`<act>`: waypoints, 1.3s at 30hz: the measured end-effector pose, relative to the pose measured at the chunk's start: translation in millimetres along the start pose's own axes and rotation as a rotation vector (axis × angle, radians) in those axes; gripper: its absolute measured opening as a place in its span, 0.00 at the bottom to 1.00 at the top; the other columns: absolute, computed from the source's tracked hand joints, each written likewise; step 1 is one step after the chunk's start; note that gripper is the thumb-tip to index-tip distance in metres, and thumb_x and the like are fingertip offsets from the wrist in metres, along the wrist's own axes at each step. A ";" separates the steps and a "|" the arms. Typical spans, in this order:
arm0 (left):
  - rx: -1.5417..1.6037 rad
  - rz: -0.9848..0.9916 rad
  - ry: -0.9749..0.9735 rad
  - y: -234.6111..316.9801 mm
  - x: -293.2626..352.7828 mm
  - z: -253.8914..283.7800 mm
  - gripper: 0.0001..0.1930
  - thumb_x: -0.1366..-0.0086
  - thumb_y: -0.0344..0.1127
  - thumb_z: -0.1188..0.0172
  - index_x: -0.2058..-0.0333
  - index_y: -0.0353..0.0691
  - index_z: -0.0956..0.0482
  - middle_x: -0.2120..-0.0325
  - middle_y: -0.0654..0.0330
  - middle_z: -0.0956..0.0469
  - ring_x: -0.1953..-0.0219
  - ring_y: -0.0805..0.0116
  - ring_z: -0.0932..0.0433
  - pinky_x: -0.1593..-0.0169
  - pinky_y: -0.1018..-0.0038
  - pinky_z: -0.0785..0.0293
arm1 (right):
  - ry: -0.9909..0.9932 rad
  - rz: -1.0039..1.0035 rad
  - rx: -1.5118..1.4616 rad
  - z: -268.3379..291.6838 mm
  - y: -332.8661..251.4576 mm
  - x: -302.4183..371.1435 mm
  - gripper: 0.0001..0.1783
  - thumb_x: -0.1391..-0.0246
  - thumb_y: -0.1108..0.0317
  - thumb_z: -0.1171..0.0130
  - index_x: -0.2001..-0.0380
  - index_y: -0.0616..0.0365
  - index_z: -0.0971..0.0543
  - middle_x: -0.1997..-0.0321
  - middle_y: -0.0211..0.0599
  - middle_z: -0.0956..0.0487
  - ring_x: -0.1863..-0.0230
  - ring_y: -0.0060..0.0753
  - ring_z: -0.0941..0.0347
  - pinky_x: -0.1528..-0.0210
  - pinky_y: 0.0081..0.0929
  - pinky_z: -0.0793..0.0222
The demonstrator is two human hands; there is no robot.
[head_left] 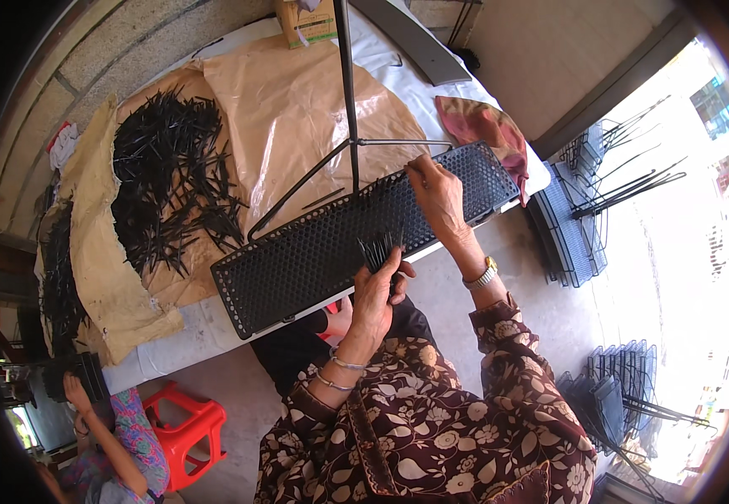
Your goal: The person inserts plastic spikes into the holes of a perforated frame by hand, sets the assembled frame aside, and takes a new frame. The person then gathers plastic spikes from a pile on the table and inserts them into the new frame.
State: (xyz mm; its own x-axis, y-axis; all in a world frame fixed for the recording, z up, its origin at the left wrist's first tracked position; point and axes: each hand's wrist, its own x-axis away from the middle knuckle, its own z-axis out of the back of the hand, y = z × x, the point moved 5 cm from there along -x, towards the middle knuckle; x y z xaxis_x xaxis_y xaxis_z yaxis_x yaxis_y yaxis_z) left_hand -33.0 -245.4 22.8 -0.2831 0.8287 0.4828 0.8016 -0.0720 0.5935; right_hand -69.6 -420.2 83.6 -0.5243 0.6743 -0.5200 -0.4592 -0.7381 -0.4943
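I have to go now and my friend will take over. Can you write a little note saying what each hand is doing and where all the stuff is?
Left hand: closed around a small bunch of black pins, held at the near edge of the black perforated panel.
Right hand: fingertips pinched at the panel's far edge, apparently setting one pin; the pin itself is too small to make out.
Panel: lies across the table edge, partly under a thin metal stand.
Loose pins: big pile on brown paper to the left.
Done: cannot tell how many holes are filled.
Left: the bunch in hand and the big pile.
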 end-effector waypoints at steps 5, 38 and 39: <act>-0.009 -0.007 0.008 -1.0 -0.7 2.6 0.16 0.35 0.42 0.40 0.57 0.35 0.25 0.79 0.63 0.27 0.83 0.80 0.37 0.81 0.83 0.47 | -0.003 -0.012 0.039 7.0 -6.2 1.0 0.07 0.44 0.65 0.42 0.65 0.54 0.21 0.67 0.38 0.20 0.69 0.43 0.22 0.66 0.33 0.27; -0.030 -0.009 0.034 0.8 -1.7 -3.0 0.16 0.34 0.44 0.41 0.57 0.36 0.26 0.75 0.59 0.23 0.80 0.79 0.34 0.80 0.82 0.46 | -0.021 -0.086 0.004 -2.3 7.4 -1.3 0.07 0.43 0.67 0.44 0.64 0.58 0.27 0.72 0.46 0.21 0.69 0.50 0.22 0.67 0.39 0.28; -0.029 -0.008 0.034 0.5 -2.0 -2.6 0.16 0.34 0.44 0.41 0.57 0.36 0.26 0.75 0.59 0.23 0.80 0.79 0.34 0.80 0.82 0.46 | -0.022 -0.087 0.004 -0.4 5.2 -1.7 0.07 0.43 0.67 0.44 0.64 0.58 0.27 0.72 0.46 0.21 0.69 0.50 0.22 0.67 0.39 0.28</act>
State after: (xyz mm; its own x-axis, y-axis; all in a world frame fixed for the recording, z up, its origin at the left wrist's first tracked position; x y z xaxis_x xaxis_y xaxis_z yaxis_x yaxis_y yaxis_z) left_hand -33.5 -248.5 23.8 -0.3077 0.8099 0.4994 0.7837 -0.0820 0.6157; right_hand -70.8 -425.2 81.7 -0.4979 0.7351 -0.4601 -0.5066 -0.6772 -0.5337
